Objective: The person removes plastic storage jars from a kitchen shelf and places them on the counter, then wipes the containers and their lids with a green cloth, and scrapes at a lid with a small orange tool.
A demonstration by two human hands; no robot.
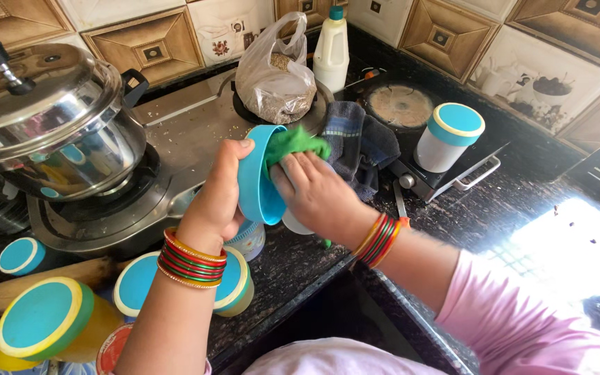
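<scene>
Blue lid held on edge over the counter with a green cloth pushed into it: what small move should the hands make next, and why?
Probably turn the blue lid a little in the left hand, so the green cloth under the right hand meets another part of the rim. The cloth covers only the lid's upper inner side.

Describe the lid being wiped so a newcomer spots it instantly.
Start at the steel stove, then look just in front of it. The left hand holds a round blue lid on edge. Unlike the lids on jars, it has a green cloth pressed inside.
</scene>
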